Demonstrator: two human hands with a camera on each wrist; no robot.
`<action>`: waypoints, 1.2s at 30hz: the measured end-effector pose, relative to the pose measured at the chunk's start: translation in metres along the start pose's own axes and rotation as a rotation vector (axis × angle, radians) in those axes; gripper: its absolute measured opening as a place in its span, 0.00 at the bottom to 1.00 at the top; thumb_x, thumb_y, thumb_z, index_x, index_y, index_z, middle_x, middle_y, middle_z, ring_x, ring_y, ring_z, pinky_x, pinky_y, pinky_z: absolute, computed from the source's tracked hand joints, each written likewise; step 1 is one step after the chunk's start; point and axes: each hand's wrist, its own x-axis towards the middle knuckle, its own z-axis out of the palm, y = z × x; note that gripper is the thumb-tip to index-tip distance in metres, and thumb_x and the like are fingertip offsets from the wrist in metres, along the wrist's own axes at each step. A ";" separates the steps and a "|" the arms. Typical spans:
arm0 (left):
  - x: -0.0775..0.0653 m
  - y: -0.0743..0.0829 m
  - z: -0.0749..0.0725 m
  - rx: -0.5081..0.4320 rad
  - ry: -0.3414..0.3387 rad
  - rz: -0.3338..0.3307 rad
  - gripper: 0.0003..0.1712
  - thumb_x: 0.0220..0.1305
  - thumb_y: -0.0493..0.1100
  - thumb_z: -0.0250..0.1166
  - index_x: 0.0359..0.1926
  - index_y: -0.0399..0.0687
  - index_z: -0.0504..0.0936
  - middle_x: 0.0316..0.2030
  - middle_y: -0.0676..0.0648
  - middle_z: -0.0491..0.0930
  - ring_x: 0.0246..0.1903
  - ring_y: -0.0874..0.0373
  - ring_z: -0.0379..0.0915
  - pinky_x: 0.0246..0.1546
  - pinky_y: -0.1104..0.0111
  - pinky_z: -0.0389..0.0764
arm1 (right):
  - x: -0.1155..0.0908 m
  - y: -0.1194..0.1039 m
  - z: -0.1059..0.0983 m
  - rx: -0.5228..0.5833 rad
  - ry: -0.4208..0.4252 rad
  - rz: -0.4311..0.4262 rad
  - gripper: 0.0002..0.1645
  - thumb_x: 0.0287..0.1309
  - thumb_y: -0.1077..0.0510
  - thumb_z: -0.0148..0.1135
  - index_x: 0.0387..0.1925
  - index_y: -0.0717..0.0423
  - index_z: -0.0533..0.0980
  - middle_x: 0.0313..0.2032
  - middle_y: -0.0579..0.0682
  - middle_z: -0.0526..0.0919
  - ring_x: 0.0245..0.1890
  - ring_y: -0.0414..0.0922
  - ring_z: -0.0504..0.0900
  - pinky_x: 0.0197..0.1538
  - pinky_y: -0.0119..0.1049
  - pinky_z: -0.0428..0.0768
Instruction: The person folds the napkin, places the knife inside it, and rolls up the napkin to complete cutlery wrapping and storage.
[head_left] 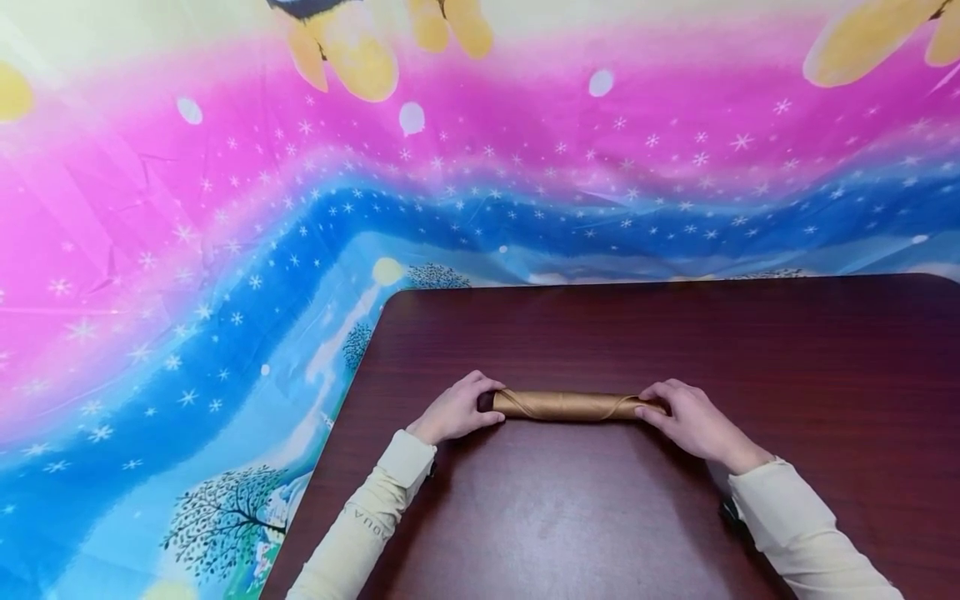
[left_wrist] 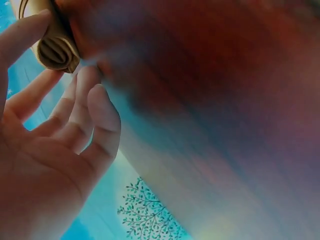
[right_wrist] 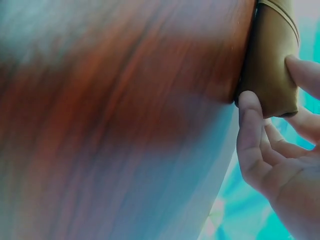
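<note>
A golden-brown rolled-up sheet (head_left: 570, 406), smooth like leather or coated cloth, lies crosswise on the dark red-brown table (head_left: 540, 508). Slanting edges of its outer layer show near both ends. My left hand (head_left: 459, 408) holds the left end between thumb and fingers. In the left wrist view the wound layers show at the end of the roll (left_wrist: 59, 45), with the other fingers loosely bent below it. My right hand (head_left: 697, 421) grips the right end. The right wrist view shows thumb and fingers on opposite sides of the roll (right_wrist: 270, 65).
Behind the table and along its left side hangs a printed cloth (head_left: 525, 125) in pink and blue, with snowflakes, trees and yellow shapes. The table's rounded far left corner (head_left: 397, 298) lies beyond the left hand. Light sleeves cover both forearms.
</note>
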 end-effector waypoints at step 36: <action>0.011 0.012 -0.006 0.083 0.038 -0.056 0.28 0.61 0.55 0.66 0.61 0.56 0.75 0.49 0.51 0.74 0.38 0.58 0.75 0.38 0.63 0.77 | -0.002 -0.002 -0.009 -0.035 0.003 0.104 0.24 0.67 0.45 0.55 0.50 0.60 0.78 0.51 0.63 0.76 0.52 0.63 0.70 0.52 0.59 0.69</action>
